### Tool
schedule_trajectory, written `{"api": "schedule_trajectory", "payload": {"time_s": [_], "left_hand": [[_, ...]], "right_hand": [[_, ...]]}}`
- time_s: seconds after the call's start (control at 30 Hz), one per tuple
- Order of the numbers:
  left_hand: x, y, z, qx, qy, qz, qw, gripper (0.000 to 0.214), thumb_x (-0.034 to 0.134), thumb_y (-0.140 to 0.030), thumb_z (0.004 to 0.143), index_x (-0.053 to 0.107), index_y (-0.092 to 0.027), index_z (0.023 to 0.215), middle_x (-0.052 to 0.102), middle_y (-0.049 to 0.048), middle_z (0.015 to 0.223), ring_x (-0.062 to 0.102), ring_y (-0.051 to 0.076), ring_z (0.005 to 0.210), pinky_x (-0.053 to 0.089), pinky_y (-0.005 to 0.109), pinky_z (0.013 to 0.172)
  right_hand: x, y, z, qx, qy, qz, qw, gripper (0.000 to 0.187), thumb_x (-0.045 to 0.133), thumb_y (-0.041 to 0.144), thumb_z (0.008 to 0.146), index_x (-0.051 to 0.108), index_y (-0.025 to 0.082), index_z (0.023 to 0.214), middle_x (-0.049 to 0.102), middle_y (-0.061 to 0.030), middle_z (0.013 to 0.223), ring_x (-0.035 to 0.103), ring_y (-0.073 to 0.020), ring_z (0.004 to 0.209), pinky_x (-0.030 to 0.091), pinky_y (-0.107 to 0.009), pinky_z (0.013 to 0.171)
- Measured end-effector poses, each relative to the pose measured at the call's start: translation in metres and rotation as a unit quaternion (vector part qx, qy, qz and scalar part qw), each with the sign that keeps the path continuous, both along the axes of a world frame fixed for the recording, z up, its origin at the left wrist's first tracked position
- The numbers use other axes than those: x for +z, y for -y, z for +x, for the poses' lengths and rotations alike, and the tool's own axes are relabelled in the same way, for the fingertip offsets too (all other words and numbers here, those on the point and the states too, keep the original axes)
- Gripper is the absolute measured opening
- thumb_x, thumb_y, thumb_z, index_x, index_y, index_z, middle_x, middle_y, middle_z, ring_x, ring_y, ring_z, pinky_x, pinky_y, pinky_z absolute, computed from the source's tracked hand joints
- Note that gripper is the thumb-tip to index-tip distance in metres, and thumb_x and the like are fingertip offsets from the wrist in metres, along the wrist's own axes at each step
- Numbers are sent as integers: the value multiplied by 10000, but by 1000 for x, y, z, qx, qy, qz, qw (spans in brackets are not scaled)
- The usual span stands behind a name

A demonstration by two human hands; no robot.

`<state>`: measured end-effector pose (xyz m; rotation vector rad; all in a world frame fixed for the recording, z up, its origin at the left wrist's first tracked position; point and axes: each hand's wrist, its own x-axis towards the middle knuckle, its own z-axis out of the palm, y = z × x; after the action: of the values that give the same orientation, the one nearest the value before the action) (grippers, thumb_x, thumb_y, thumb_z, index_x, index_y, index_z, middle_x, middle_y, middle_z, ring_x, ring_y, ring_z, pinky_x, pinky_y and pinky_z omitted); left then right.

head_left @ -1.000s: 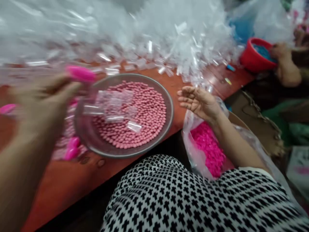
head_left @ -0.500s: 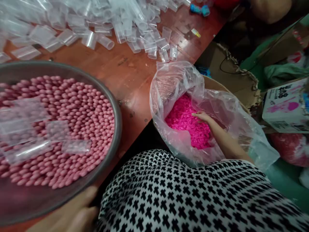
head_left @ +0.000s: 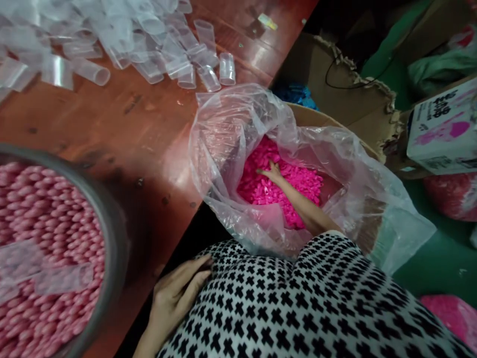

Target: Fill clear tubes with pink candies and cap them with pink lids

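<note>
fingers spread, holding nothing visible, the right hand sits among glossy pink pieces in crinkled plastic.

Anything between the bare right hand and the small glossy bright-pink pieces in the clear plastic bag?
Nothing visible. The bare right hand is inside the open, crumpled clear plastic bag, its fingers at the small glossy bright-pink pieces. The bag's film stands around the pile, not between.
</note>
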<state>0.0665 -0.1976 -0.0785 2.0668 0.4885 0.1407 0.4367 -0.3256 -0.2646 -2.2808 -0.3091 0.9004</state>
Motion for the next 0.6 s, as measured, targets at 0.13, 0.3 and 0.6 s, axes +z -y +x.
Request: {"api": "schedule_trajectory", "payload": {"time_s": [0.13,0.3,0.6], "left_hand": [[-9,-2,14,17,-26,-18,999,227,638,-314,891,766,-231,1059,795,24,939,763,175,809,619,232,763],[-15,2,24,-28,-58,-43,997,252,634,-336,886,773,-225,1063,793,45,963,761,193,831,625,258,759],[-20,4,14,9,-57,-35,998,244,615,-324,901,775,-214,1048,792,56,980,755,192,862,611,266,776]], "right_hand": [[-26,-3,-8,-5,6,-53,999,1019,848,394,668,346,170,1526,256,-193,1609,258,-409,1478,284,-485,1190],[-31,-7,-7,-17,26,-76,997,852,770,321,771,371,153,1506,311,-229,1565,406,-410,1388,354,-502,1132],[-14,-22,-34,54,-68,27,996,373,609,372,947,587,161,1254,613,-90,1257,635,-233,1071,558,-439,895]]}}
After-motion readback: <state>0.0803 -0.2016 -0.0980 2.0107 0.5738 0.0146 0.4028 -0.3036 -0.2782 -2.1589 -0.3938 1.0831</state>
